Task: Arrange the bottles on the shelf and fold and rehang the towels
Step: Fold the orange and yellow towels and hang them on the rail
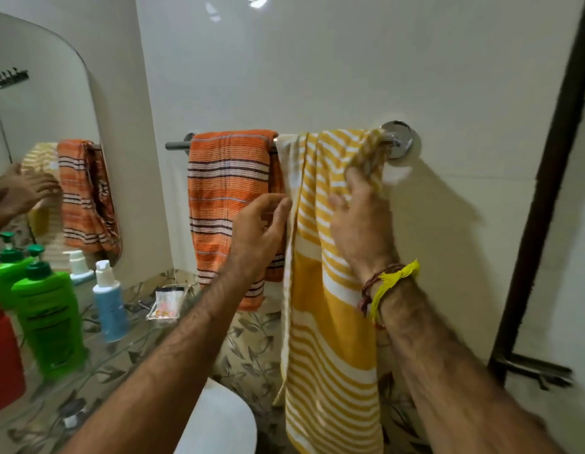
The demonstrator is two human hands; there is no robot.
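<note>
Green bottles point(49, 317) stand on the glass shelf point(88, 371). The orange towel point(229, 198) hangs folded on the rail point(176, 146). My left hand point(258, 231) is released; my right hand point(363, 224) pinches the yellow towel point(330, 322), which is soft, light and likely slippery, so I would hold it near the rail.

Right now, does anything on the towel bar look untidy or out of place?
Yes. The yellow striped towel is bunched at its top right corner near the bar's wall mount, where the right hand touches it. The orange towel hangs flat.
</note>
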